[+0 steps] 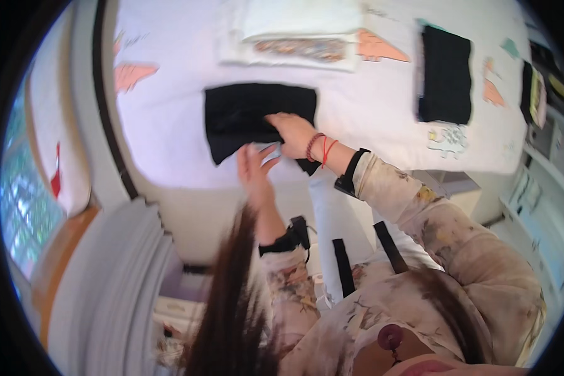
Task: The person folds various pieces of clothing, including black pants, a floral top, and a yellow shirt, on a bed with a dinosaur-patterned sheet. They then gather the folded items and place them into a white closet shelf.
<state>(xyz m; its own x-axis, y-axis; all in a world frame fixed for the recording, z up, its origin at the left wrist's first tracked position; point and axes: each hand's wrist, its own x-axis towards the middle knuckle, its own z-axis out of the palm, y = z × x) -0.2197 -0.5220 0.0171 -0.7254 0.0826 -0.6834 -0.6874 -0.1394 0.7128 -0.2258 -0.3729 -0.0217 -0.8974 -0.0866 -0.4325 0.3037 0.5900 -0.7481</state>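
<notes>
A black folded cloth point(238, 119), perhaps a garment, lies on the pale printed bed cover in front of me. My right hand point(292, 133) is on its right part, fingers bent over the fabric and pointing left. A black corner shows under that wrist. At the cloth's near edge is my left hand point(255, 172), slightly blurred, with thumb and fingers apart. A small pale bluish patch point(270, 151) shows between the two hands; I cannot make out what it is.
White folded cloths point(300, 28) with a patterned strip lie beyond the black one. Another black folded cloth point(446, 75) is to the right, and more folded items point(533, 94) sit at the far right edge. A grey curtain point(116, 276) hangs at the left. Hair falls beside my left arm.
</notes>
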